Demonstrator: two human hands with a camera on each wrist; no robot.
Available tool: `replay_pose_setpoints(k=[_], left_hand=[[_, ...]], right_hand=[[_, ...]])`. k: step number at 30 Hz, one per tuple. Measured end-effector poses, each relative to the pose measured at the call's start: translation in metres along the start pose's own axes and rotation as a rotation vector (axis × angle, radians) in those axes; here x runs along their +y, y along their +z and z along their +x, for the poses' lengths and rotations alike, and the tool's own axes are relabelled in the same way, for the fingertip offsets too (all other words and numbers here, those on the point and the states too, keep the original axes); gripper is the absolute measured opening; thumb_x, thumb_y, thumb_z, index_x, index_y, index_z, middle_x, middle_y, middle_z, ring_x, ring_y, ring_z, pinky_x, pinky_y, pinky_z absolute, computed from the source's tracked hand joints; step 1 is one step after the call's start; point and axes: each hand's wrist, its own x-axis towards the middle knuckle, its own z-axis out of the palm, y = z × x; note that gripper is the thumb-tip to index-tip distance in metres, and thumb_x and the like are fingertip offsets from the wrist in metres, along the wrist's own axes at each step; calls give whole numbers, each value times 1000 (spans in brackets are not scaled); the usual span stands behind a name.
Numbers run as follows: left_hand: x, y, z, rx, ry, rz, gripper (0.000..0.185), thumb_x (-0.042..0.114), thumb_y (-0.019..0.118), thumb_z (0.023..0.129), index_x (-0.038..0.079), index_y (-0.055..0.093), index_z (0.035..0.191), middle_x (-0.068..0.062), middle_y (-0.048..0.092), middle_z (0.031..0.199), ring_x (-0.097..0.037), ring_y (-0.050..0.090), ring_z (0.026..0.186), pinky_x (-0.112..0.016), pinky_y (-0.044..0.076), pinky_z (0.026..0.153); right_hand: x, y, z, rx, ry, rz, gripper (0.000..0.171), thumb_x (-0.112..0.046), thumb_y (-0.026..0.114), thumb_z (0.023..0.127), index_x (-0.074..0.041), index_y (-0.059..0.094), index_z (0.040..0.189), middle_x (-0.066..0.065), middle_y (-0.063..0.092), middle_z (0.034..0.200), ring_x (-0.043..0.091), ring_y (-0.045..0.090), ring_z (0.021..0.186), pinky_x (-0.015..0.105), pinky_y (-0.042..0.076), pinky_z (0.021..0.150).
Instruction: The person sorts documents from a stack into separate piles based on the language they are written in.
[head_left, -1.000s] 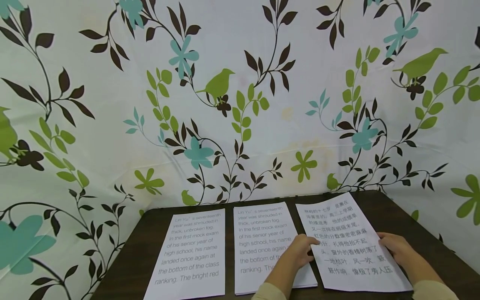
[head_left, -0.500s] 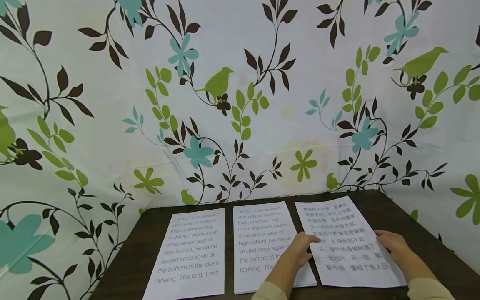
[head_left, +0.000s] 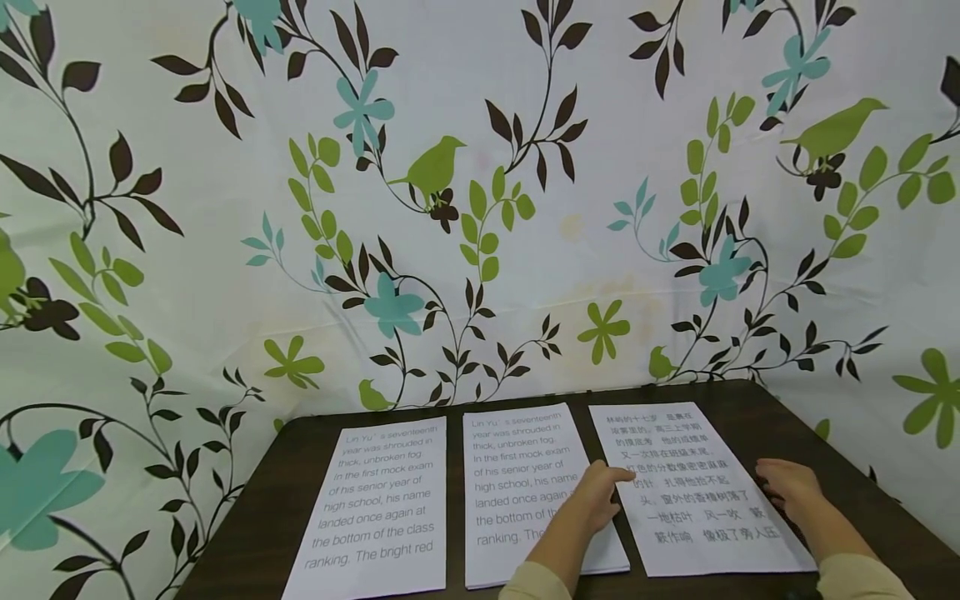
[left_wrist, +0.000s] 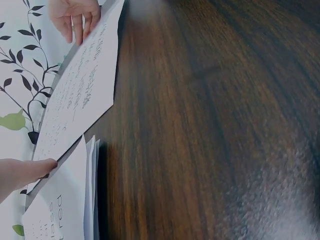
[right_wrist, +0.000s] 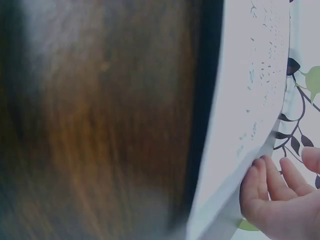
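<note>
A white sheet of paper [head_left: 678, 500] printed with Chinese characters lies on the dark wood table, right of the other papers. My left hand [head_left: 596, 496] is at its left edge, the tip of one digit over the print and the other fingers bent beside the margin. In the left wrist view that digit [left_wrist: 35, 169] crosses the sheet's edge close to the middle stack. Beside the right edge, my right hand [head_left: 791, 492] has loosely bent fingers and grips nothing. The right wrist view shows its fingers [right_wrist: 272, 182] next to the paper's edge, thumb apart.
A stack of English-printed paper [head_left: 517, 475] lies partly under my left forearm, its sheet edges slightly fanned in the left wrist view. Another English-printed paper [head_left: 375, 508] lies farther left. Behind the dark table [head_left: 247, 533] hangs a cloth [head_left: 480, 317] patterned with leaves and birds.
The Chinese-printed sheet's far end has come down and toward me, and it now lies flatter and level with the others. My right hand has let go of its right edge; the left hand barely moved.
</note>
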Motion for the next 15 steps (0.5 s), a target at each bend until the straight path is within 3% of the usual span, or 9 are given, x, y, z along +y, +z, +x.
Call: replay_pose_setpoints(k=[3,7,15], left_hand=[[2,-1,0,9,-12,19,59,1,58,72,-14,30,123,-33,25,127,-47,17,118,-62,17,89],[3,-3,-1,5,9,80,48,4,58,73,-9,40,116,-28,36,121,-45,26,115,-58,25,89],[17,-18,-1,15,58,179,62,10,60,74,-14,31,124,-31,31,125,-44,31,114,-53,30,89]], right_hand=[[5,-3,6,32,-17,-23,53,-24,39,89,11,27,127,34,24,127,46,27,111,53,31,84],[8,-7,11,47,-55,-34,59,-30,43,87,11,28,126,32,27,126,45,31,108,51,35,78],[1,-6,25,-69,-171,-70,76,-47,42,84,11,22,129,34,24,127,46,30,109,51,35,79]])
